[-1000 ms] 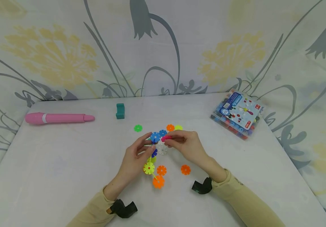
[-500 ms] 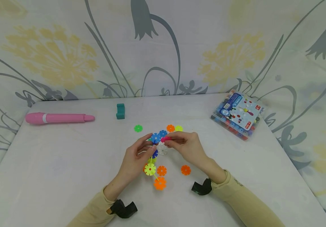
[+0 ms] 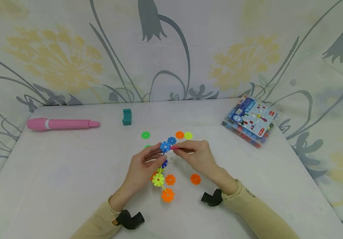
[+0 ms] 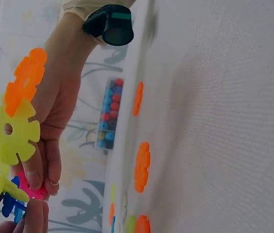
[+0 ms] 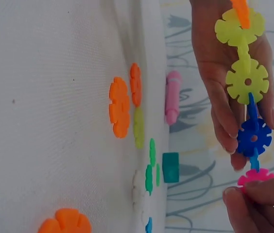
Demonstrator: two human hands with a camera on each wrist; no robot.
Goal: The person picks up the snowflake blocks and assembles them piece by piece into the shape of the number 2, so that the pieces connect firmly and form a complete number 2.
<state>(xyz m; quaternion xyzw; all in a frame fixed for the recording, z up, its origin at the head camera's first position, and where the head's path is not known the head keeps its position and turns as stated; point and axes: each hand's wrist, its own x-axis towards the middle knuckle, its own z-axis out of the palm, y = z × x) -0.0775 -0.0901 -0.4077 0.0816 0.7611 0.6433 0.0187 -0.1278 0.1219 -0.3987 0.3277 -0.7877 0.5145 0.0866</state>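
Observation:
A chain of interlocked notched plastic discs hangs in my left hand [image 3: 144, 167]. It runs from an orange disc [image 3: 168, 195] through yellow discs [image 5: 248, 81] and a dark blue disc [image 5: 254, 138] to a light blue disc [image 3: 165, 147]. Left fingers and thumb grip its blue part. Between thumb and forefinger, my right hand [image 3: 197, 153] pinches a pink disc [image 5: 258, 174], edge-on in the head view. In the right wrist view, the pink disc meets the light blue one at the chain's end, partly covered by the fingertips.
Loose discs lie around the hands, among them an orange disc [image 3: 195, 179], a green disc [image 3: 145, 135] and a white disc [image 3: 171, 157]. Farther back are a pink tube-shaped object [image 3: 66, 124], a teal block [image 3: 127, 117] and a clear box of beads [image 3: 250, 121].
The chain has shifted slightly towards me and right. The pink disc has turned from showing its face to edge-on, and a green disc now shows beyond the left fingertips.

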